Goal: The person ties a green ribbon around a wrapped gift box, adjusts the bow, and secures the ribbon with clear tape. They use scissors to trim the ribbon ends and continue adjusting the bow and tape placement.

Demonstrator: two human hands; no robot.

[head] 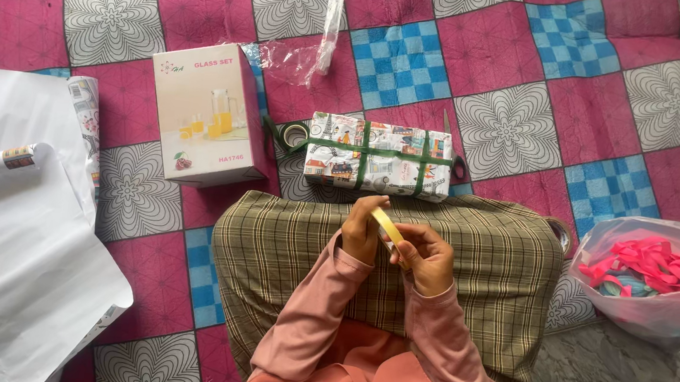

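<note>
Both hands meet over the checked cushion [483, 255]: left hand [363, 231] and right hand [426, 259] are closed on a yellow tape roll [387, 226], fingers curled round its rim. Just beyond the cushion's far edge lies the wrapped gift box [378, 156]; a glassware carton [203, 113] stands left. Open quilt [535, 68] lies beyond, white paper [2, 250] far left.

There is just one view, from a camera worn on the person's head, looking almost straight down over the pink sleeves at the lap and the patterned quilt [535, 68] spread beyond it. It sits close: the two hands [397, 242] fall near the middle of the picture. The far side of the quilt runs off the top edge, grey floor [588, 381] showing lower right.
</note>
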